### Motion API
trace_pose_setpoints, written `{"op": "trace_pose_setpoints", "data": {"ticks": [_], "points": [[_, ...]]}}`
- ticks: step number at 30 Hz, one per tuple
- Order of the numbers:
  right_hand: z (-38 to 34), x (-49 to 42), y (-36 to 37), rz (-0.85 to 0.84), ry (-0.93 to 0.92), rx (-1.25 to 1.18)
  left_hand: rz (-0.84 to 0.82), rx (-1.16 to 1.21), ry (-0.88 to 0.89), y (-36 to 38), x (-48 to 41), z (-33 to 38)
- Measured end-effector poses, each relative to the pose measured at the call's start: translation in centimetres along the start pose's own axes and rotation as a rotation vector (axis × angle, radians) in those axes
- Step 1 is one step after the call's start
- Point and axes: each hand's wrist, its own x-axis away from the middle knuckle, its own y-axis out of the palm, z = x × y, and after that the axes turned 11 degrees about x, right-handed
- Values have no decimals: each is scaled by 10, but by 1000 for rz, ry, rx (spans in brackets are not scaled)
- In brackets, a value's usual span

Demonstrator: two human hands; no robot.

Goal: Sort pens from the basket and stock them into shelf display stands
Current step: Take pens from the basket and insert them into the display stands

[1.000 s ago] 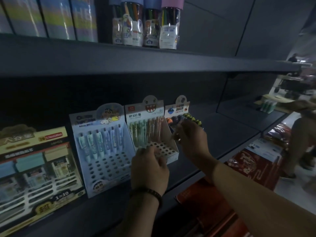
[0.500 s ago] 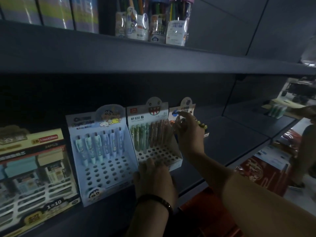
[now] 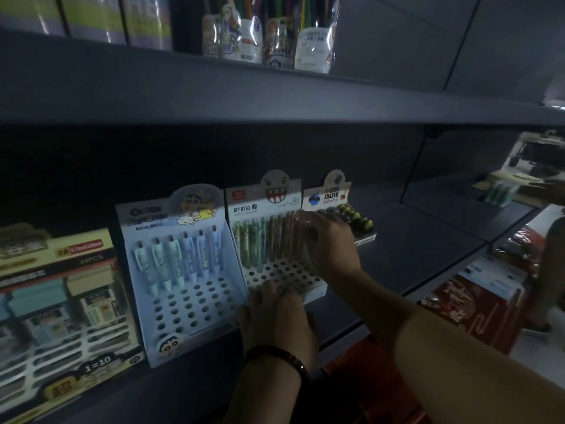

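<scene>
A white display stand marked MP 8283 point(image 3: 263, 204) stands mid-shelf with a back row of green and brownish pens point(image 3: 260, 240) above rows of empty holes. My left hand point(image 3: 275, 322), a bead bracelet on its wrist, grips the stand's front edge, fingers lying on the holed panel. My right hand point(image 3: 328, 243) is at the right end of the pen row, its fingertips pinched on a pen there; the pen is mostly hidden. To the left, a light blue cartoon stand point(image 3: 195, 307) holds several pale blue pens point(image 3: 177, 258).
An eraser stand point(image 3: 331, 194) sits just behind my right hand. A box of lead refills point(image 3: 55, 301) is at the far left. Tubs of markers point(image 3: 275, 35) stand on the upper shelf point(image 3: 275, 96). Red packages point(image 3: 464, 301) lie below right, beside a person's leg point(image 3: 550, 255).
My right hand has moved left from the eraser stand to the right end of the MP 8283 pen row. The left hand stayed on the stand's front edge. The view came closer.
</scene>
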Motion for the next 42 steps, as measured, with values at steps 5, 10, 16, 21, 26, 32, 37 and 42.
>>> {"op": "trace_pose_setpoints", "data": {"ticks": [5,10,16,21,26,32,37,42], "points": [[8,3,-5,-75,-12,25,-36,-17,15,2,1,-1],[12,31,-62,-46,-41,-45,47,25,72,0,15,9],[61,122,-143,-478,50,160,-10,182,276,29,48,36],[122,231,-196,-924,125,226,-312,203,384,89,96,69],[180,332,-216,-1291,173,249,-619,86,305,177,133,76],[223,389,-209,-1395,200,168,-934,-170,168,303,164,52],[243,415,-200,-1362,193,160,-1091,-461,116,399,166,26],[259,415,-191,-1315,220,60,-883,-509,70,450,183,-2]]}}
